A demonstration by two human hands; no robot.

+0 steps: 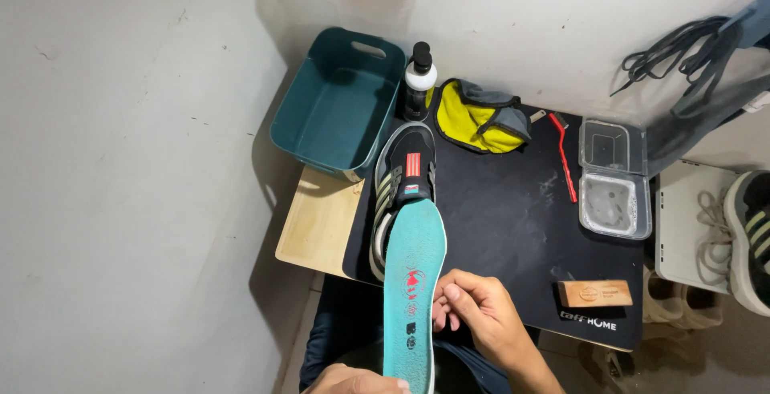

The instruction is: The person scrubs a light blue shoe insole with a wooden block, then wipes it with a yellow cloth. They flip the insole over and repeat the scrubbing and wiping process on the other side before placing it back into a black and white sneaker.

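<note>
A teal insole [415,282] with a red print is held flat and lengthwise over the near table edge. My left hand [349,380] grips its heel end at the bottom of the view. My right hand [475,312] pinches its right edge near the middle. The insole's toe lies over a black sneaker [403,176] with pale side stripes and a red tongue patch, which rests on a black mat [513,218].
A teal plastic tub [341,105] stands at the back left on a wooden board [321,222]. Behind the sneaker are a black bottle [418,77] and a yellow-grey cloth [481,117]. A red brush [564,156], clear container [614,179] and wooden brush [594,293] lie right.
</note>
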